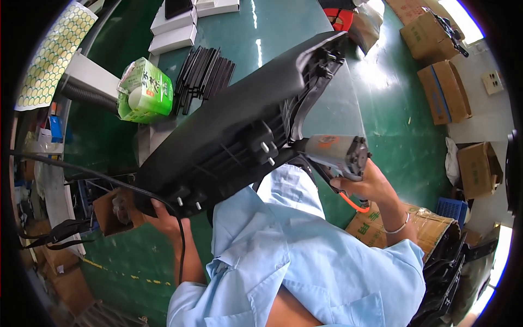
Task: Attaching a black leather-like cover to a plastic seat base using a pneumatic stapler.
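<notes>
Visibly, the grey tool (339, 156) bears orange markings (327, 141).

A green floor (392, 125) spread around a grey-green surface (294, 24), light glinting off both. Broken yellow lines (93, 264) marked the floor at lower left. A pale wall (479, 129) rose at the right, bearing a small plate (492, 83), with cardboard boxes (457, 90) near it; bright white patches (463, 17) glared along the right edge.

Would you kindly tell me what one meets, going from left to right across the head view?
Sheet of yellow circles, green carton, black strips, grey handheld tool, blue crate, pale wall plate.
</notes>
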Motion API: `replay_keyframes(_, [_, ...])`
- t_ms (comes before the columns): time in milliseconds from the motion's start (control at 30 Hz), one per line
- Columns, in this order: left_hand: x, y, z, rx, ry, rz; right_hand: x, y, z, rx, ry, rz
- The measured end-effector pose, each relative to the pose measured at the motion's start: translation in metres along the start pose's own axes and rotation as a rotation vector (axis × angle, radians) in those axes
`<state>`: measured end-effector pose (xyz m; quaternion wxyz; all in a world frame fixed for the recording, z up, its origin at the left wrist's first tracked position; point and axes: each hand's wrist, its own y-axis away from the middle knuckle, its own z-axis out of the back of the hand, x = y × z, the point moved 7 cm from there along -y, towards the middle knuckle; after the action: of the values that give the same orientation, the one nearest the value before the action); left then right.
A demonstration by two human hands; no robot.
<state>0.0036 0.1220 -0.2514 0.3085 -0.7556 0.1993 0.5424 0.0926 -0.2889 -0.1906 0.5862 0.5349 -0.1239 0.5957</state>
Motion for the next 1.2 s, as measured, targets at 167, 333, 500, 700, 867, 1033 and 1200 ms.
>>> replay_keyframes(167, [-0.003, 0.03, -0.023, -0.12, -0.063, 0.121, -0.008, 0.017, 0.012, -0.159, -0.263, 0.023])
replay_keyframes(333, [-0.012, 0.031, -0.061, 0.136, -0.102, 0.023, -0.012, 0.011, -0.001, -0.093, -0.238, 0.046])
replay_keyframes(500, [-0.02, 0.041, -0.071, 0.158, -0.142, -0.052, -0.011, 0.0, -0.008, -0.078, -0.038, -0.032])
replay_keyframes(700, [-0.024, 0.047, -0.096, 0.081, -0.063, -0.047, -0.012, 0.007, -0.02, -0.09, -0.274, 0.034])
replay_keyframes(867, [-0.03, 0.05, -0.109, 0.157, -0.084, -0.08, -0.006, 0.009, -0.023, -0.128, -0.216, 0.036])
replay_keyframes(1033, [-0.028, 0.059, -0.12, 0.189, -0.072, -0.131, 0.003, 0.015, -0.035, -0.159, -0.242, 0.164])
replay_keyframes(1200, [-0.023, 0.057, -0.137, 0.216, 0.06, -0.058, -0.008, 0.012, -0.039, -0.047, -0.241, -0.026])
